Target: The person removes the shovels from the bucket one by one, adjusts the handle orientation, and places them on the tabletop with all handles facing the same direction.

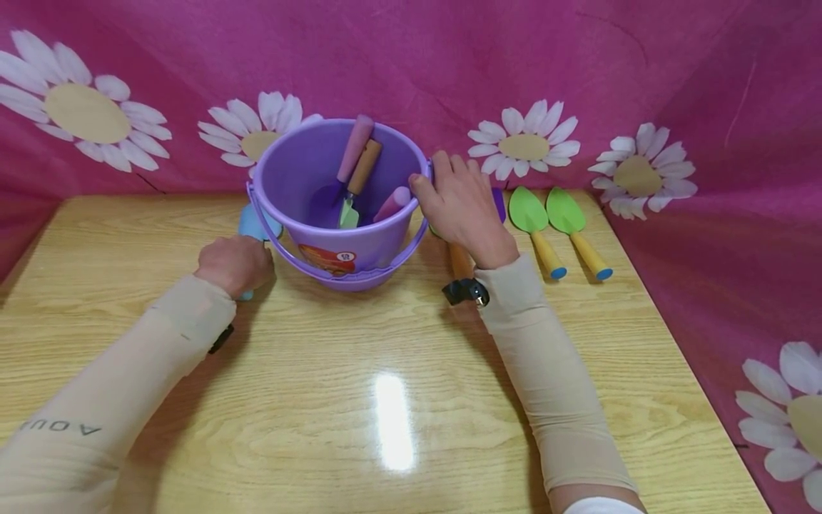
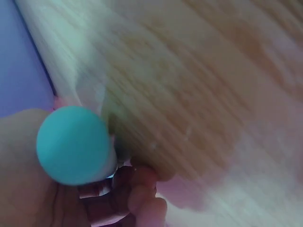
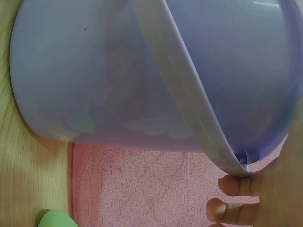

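A purple bucket (image 1: 359, 253) with a purple carrying handle stands on the table. Inside it lean a toy trowel with a brown handle (image 1: 364, 166), a tool with a pink handle (image 1: 355, 148) and another pink handle (image 1: 392, 204). At the bucket's left, my left hand (image 1: 235, 264) grips a blue toy shovel (image 1: 252, 223). The rounded teal handle end (image 2: 73, 144) pokes out of that hand in the left wrist view. My right hand (image 1: 464, 203) holds the bucket's right rim, beside the handle joint; its fingers (image 3: 234, 213) show outside the bucket.
Two green trowels with yellow handles, a nearer one (image 1: 529, 210) and a farther one (image 1: 565, 210), lie at the right. A brown handle (image 1: 459, 260) and a purple piece (image 1: 499, 203) show partly behind my right hand. Pink flowered cloth (image 1: 411, 64) stands behind the wooden table (image 1: 321, 400).
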`<action>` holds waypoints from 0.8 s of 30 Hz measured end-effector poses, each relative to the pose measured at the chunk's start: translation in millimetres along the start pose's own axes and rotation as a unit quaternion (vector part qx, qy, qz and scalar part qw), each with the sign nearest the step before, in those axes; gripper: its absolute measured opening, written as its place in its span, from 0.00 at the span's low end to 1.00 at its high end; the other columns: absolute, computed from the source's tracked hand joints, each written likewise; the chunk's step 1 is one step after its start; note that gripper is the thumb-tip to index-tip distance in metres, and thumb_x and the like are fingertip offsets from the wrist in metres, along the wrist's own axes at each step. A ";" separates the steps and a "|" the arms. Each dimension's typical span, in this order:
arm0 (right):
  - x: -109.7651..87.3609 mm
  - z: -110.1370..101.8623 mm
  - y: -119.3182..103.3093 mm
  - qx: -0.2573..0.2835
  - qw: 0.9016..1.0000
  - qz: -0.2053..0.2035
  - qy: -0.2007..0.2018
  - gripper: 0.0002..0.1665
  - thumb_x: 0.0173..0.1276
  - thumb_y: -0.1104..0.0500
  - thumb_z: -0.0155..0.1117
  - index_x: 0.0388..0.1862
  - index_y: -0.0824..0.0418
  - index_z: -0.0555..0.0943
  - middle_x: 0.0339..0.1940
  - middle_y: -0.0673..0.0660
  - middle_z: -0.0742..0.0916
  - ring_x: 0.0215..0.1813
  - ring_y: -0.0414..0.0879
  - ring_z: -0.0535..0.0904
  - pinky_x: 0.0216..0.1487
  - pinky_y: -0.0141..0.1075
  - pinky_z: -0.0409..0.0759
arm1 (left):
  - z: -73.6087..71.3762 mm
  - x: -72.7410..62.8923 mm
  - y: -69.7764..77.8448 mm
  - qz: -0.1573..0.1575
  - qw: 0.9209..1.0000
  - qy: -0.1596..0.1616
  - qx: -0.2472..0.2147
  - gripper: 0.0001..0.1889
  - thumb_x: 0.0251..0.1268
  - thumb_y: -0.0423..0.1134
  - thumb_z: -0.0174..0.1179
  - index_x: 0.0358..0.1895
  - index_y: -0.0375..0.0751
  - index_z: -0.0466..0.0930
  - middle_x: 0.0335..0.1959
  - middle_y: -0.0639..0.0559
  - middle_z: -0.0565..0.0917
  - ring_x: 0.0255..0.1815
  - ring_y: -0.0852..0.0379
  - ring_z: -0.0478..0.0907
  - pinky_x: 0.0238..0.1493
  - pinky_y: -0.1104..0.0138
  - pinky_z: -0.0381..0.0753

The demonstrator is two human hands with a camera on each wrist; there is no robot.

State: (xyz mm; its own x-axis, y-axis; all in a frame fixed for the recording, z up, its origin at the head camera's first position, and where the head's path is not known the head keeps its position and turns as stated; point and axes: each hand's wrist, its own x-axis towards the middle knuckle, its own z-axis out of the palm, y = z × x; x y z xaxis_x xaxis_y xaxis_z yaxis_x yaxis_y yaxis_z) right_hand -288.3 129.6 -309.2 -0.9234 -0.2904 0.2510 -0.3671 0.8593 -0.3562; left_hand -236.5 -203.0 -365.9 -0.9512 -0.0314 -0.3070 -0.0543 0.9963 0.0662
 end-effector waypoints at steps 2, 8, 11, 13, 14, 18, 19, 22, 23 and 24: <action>-0.1 0.3 -0.5 0.000 1.000 0.001 -0.001 0.31 0.78 0.37 0.39 0.58 0.61 0.71 0.46 0.62 0.77 0.56 0.60 0.69 0.59 0.53 0.67 | -1.2 -1.8 -1.4 0.000 1.000 0.001 0.012 0.27 0.77 0.51 0.41 0.28 0.36 0.80 0.27 0.37 0.82 0.33 0.38 0.82 0.28 0.54 0.80; 0.7 0.3 -1.1 -0.003 1.000 0.000 -0.001 0.32 0.78 0.37 0.38 0.59 0.62 0.71 0.48 0.63 0.78 0.56 0.61 0.69 0.59 0.53 0.67 | -10.2 -8.7 -7.0 -0.009 0.999 0.005 0.043 0.34 0.79 0.61 0.36 0.22 0.41 0.75 0.25 0.41 0.80 0.29 0.42 0.81 0.28 0.52 0.79; 1.0 0.3 -1.0 -0.004 1.000 0.000 -0.002 0.32 0.78 0.37 0.38 0.59 0.62 0.71 0.47 0.63 0.78 0.56 0.61 0.69 0.59 0.53 0.67 | -17.4 -13.5 -10.9 -0.013 0.999 0.016 0.041 0.35 0.79 0.63 0.36 0.20 0.42 0.74 0.22 0.43 0.78 0.28 0.41 0.81 0.28 0.52 0.78; 1.0 0.4 -1.0 -0.005 1.000 0.001 -0.004 0.32 0.78 0.37 0.38 0.59 0.62 0.71 0.47 0.63 0.78 0.56 0.60 0.69 0.59 0.53 0.67 | -22.9 -16.9 -15.4 -0.004 0.999 0.028 0.042 0.35 0.80 0.62 0.37 0.19 0.42 0.74 0.21 0.43 0.78 0.27 0.40 0.81 0.27 0.51 0.78; 1.1 0.4 -1.1 -0.006 1.000 0.001 -0.004 0.32 0.78 0.37 0.38 0.59 0.62 0.71 0.48 0.63 0.78 0.56 0.61 0.69 0.59 0.53 0.67 | -26.1 -18.4 -17.8 0.000 0.999 0.034 0.042 0.34 0.79 0.61 0.39 0.19 0.41 0.75 0.21 0.43 0.78 0.27 0.39 0.81 0.26 0.50 0.78; 1.5 -0.1 -1.4 -0.007 1.000 0.002 -0.005 0.33 0.78 0.37 0.37 0.60 0.62 0.71 0.48 0.63 0.78 0.56 0.61 0.69 0.60 0.53 0.67 | -40.2 -22.7 -27.6 0.023 0.996 0.070 0.052 0.31 0.78 0.57 0.46 0.19 0.40 0.76 0.22 0.40 0.80 0.27 0.35 0.80 0.24 0.48 0.78; 1.5 -0.2 -1.5 -0.007 1.000 0.002 -0.005 0.33 0.78 0.37 0.37 0.60 0.62 0.71 0.48 0.63 0.78 0.57 0.61 0.69 0.60 0.54 0.67 | -44.4 -23.4 -29.3 0.023 0.995 0.077 0.054 0.30 0.77 0.56 0.47 0.19 0.39 0.76 0.23 0.38 0.81 0.28 0.33 0.81 0.25 0.47 0.79; 1.3 -0.4 -1.9 -0.008 1.000 0.002 -0.005 0.33 0.78 0.37 0.37 0.60 0.62 0.71 0.49 0.64 0.78 0.57 0.61 0.69 0.61 0.54 0.67 | -55.6 -26.3 -33.6 0.023 0.993 0.101 0.056 0.29 0.77 0.56 0.46 0.22 0.36 0.76 0.32 0.28 0.84 0.33 0.26 0.82 0.28 0.42 0.79; 1.2 -0.4 -1.8 -0.008 1.000 0.003 -0.005 0.33 0.79 0.37 0.37 0.60 0.63 0.71 0.49 0.64 0.78 0.57 0.61 0.69 0.61 0.54 0.67 | -59.0 -27.8 -34.4 0.021 0.992 0.111 0.056 0.29 0.77 0.56 0.46 0.25 0.35 0.76 0.35 0.25 0.84 0.35 0.24 0.82 0.29 0.40 0.79; 1.2 -0.5 -1.9 -0.008 1.000 0.003 -0.006 0.33 0.79 0.37 0.37 0.61 0.63 0.70 0.50 0.64 0.78 0.57 0.62 0.69 0.61 0.54 0.67 | -62.6 -29.5 -35.0 0.020 0.991 0.119 0.057 0.29 0.78 0.55 0.44 0.27 0.33 0.76 0.37 0.23 0.84 0.35 0.22 0.82 0.30 0.39 0.79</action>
State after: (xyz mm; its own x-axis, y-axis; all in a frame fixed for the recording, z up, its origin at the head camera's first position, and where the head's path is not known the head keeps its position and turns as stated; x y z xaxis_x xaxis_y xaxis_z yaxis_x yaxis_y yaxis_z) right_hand -288.6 127.8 -307.8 -0.9269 -0.2896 0.2388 -0.3594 0.8680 -0.3426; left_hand -225.5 -242.0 -299.8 -0.9974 0.0043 -0.0723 0.0071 0.9993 -0.0377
